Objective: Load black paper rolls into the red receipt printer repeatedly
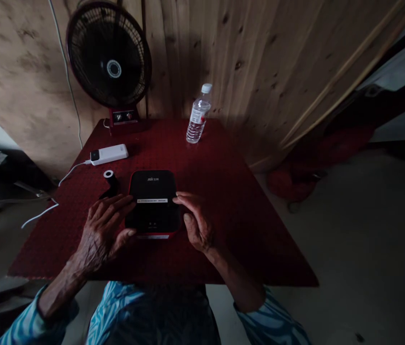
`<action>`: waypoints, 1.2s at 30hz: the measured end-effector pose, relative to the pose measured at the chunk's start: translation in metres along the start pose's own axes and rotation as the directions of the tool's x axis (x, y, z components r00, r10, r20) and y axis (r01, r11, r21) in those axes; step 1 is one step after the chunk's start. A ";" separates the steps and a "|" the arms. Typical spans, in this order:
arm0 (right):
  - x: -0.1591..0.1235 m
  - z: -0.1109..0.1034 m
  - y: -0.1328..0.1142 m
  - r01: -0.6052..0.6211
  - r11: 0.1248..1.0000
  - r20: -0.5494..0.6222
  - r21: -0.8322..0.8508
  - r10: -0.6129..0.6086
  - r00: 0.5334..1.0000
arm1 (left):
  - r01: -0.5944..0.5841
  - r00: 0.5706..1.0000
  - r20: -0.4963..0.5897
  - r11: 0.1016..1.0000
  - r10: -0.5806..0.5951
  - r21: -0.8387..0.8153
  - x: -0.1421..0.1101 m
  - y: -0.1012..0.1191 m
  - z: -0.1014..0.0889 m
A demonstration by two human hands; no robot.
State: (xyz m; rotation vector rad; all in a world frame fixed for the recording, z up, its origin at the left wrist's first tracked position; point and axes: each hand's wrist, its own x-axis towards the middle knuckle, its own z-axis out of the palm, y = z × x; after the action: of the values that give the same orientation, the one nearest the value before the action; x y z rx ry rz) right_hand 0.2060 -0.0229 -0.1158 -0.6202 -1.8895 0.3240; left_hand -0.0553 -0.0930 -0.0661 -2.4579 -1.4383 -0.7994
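In the middle of the table lies a flat black device [153,213] with rounded corners, a red lower edge and a white printed strip across it. At its left side rests my left hand [103,225], fingers stretched and fingertips at the edge, thumb apart near the lower left corner. My right hand [198,223] is at the opposite side, its fingers extended to the right edge and its thumb apart from them. Beyond my left hand stands a small black object with a white ring-shaped end [109,176], partly hidden by that hand.
A red cloth [220,182] covers the table. Toward the back are a white power bank [110,154] with a white cable [71,171], a clear water bottle [197,117] and a fan [112,67]. Behind them rises a wooden wall [260,62].
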 end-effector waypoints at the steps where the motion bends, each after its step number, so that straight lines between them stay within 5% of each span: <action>1: -0.001 0.000 0.001 0.005 1.000 -0.002 -0.003 -0.005 1.000 | -0.004 1.000 0.002 1.000 0.004 -0.006 -0.002 -0.001 0.002; 6: -0.007 0.002 0.004 0.001 1.000 0.010 -0.009 -0.001 1.000 | 0.032 0.999 -0.001 0.995 -0.032 -0.096 -0.010 -0.004 0.007; 9: -0.014 0.006 0.009 -0.005 1.000 0.016 0.031 0.005 1.000 | 0.221 0.975 0.048 0.925 -0.217 -0.310 -0.010 0.000 0.005; 11: -0.020 0.010 0.013 -0.090 0.995 -0.047 0.046 0.092 0.995 | 0.443 0.886 0.100 0.761 -0.453 -0.473 -0.006 0.005 0.003; 13: -0.023 0.013 0.018 -0.223 0.973 -0.143 0.054 0.229 0.963 | 0.611 0.739 0.185 0.530 -0.648 -0.588 -0.002 0.007 0.002; 16: -0.026 0.017 0.022 -0.371 0.925 -0.149 0.085 0.380 0.913 | 0.688 0.615 0.359 0.255 -0.702 -0.680 0.005 0.006 0.006; 19: -0.028 0.021 0.021 -0.411 0.903 -0.049 0.127 0.420 0.906 | 0.679 0.612 0.441 0.150 -0.656 -0.719 0.009 0.001 0.012; 36: -0.023 0.019 0.010 -0.518 0.821 0.069 0.241 0.518 0.853 | 0.625 0.655 0.523 0.002 -0.546 -0.781 0.019 -0.005 0.022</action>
State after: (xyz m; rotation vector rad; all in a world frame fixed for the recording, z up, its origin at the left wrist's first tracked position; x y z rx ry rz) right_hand 0.1980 -0.0264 -0.1462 -0.9552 -1.6144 0.9044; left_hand -0.0445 -0.0673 -0.0750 -2.2623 -2.7057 -2.4156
